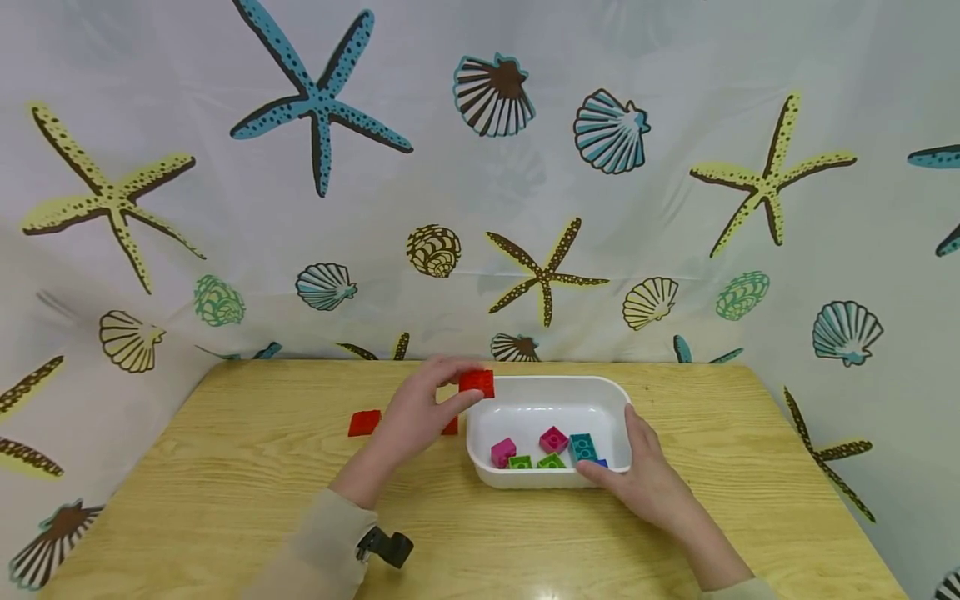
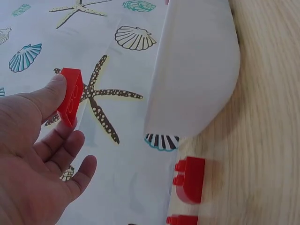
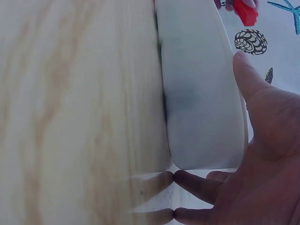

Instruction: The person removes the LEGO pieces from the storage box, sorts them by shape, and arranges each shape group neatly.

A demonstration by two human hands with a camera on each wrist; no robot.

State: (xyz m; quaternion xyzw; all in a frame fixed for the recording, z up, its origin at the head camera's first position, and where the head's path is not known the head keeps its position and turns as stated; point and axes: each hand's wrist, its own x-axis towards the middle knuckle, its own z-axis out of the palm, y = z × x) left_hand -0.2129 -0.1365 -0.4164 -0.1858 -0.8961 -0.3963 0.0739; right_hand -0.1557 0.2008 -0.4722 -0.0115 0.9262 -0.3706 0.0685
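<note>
My left hand (image 1: pixel 420 412) pinches a red toy brick (image 1: pixel 477 383) between thumb and fingers, over the left end of a white plastic tub (image 1: pixel 555 479). In the left wrist view the studs of this red brick (image 2: pixel 71 96) face sideways. At the tub's right front corner, my right hand (image 1: pixel 648 475) holds it with the thumb on the front rim and the fingers along the right end. Inside the tub lie pink bricks (image 1: pixel 553 439), green bricks (image 1: pixel 551 461), a teal brick (image 1: pixel 582 447) and a partly hidden blue brick (image 1: pixel 602 462).
Left of the tub a red brick (image 1: pixel 364 422) lies on the wooden table (image 1: pixel 247 467). Another red brick (image 1: pixel 450 427) shows partly behind my left hand. A curtain (image 1: pixel 465 192) printed with starfish and shells hangs behind the table and at both sides.
</note>
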